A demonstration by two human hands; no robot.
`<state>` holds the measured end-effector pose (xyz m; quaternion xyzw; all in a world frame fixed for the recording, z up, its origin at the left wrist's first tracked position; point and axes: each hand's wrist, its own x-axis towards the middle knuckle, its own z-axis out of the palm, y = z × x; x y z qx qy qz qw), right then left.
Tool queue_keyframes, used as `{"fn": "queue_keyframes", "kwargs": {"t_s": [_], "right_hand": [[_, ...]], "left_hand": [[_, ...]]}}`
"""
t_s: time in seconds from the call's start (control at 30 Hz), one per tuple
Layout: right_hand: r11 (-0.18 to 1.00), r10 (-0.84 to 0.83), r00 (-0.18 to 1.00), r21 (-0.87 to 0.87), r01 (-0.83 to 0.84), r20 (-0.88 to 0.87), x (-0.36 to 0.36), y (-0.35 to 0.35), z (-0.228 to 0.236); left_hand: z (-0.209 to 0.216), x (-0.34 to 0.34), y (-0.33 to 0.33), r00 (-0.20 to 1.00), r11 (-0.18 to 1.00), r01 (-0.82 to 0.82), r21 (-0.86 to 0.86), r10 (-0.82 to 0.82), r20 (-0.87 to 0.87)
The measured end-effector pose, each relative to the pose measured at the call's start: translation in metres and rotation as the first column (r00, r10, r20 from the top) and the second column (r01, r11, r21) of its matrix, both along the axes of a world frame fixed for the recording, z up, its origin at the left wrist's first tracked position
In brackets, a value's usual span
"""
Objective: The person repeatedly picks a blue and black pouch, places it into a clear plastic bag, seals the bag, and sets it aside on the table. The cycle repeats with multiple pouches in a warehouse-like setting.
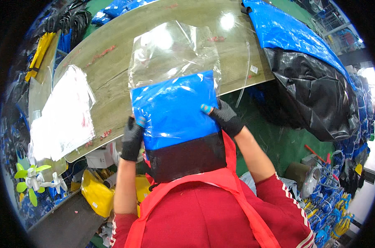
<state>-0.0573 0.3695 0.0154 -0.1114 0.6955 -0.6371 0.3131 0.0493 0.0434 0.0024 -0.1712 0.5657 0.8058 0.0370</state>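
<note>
Both my hands wear dark gloves with blue tips. Between them I hold a folded blue and black sheet (175,109), flat and roughly square, its black part nearest my body. A clear plastic bag (160,49) covers at least the blue part, and its loose far end lies on the table. My left hand (133,134) grips the left edge, thumb on top. My right hand (225,115) clasps the right edge the same way. The fingers of both hands are hidden underneath.
The curved wood-grain table (109,49) spreads ahead. At its left lies a stack of white plastic bags (65,115); over its right edge hangs a large blue and black sheet (307,78). A small green-bladed fan (31,180) is at lower left, near a yellow bundle (95,194).
</note>
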Motion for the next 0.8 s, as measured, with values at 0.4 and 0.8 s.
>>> {"fn": "queue_keyframes", "kwargs": {"t_s": [0.4, 0.8], "right_hand": [[0.980, 0.200, 0.965, -0.050, -0.194, 0.171, 0.060, 0.030, -0.018], [0.901, -0.320, 0.900, -0.198, 0.386, 0.296, 0.031, -0.005, 0.022]], "left_hand": [[-0.013, 0.031, -0.017, 1.000, 0.911, 0.018, 0.411, -0.027, 0.016], [0.009, 0.016, 0.022, 0.947, 0.937, 0.314, -0.152, -0.299, 0.113]]}}
